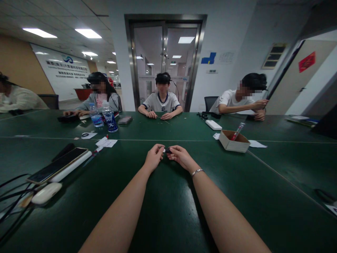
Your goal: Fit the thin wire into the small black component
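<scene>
Between my two hands is a small dark object with a shiny silver end (166, 150), perhaps a USB stick; it is too small to be sure. My left hand (155, 156) pinches its silver end with thumb and fingertips. The fingers of my right hand (181, 157) are closed on its dark end, and a silver bracelet circles that wrist. Both hands are over the green table (168, 196), close together in the middle of the view. My fingertips hide parts of the object.
A cardboard box (234, 146) with a red tube stands right, near a white case (213, 125). Left are a phone (59, 165), cables, a white mouse-like object (47, 193) and paper scraps (106, 142). Bottles (110, 119) stand farther back. Several people sit around the table.
</scene>
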Action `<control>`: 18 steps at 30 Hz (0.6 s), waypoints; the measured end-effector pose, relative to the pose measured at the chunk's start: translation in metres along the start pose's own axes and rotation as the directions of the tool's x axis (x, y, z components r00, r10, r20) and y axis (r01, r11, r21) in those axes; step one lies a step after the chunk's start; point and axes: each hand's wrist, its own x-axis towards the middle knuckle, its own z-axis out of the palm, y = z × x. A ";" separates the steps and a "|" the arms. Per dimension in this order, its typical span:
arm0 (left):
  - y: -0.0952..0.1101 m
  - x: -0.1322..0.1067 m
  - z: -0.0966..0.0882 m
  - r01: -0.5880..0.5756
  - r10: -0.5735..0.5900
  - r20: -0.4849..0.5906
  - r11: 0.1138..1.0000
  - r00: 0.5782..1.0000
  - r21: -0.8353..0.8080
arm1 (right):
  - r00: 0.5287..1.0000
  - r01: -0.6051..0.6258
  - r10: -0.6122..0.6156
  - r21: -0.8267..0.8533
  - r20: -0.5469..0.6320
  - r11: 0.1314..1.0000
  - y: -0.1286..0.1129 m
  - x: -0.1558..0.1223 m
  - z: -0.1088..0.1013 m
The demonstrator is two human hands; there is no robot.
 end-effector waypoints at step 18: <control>-0.007 0.004 -0.004 -0.002 0.000 -0.063 0.999 0.998 -0.038 | 0.990 0.138 -0.141 -0.303 0.011 0.943 0.010 0.005 0.003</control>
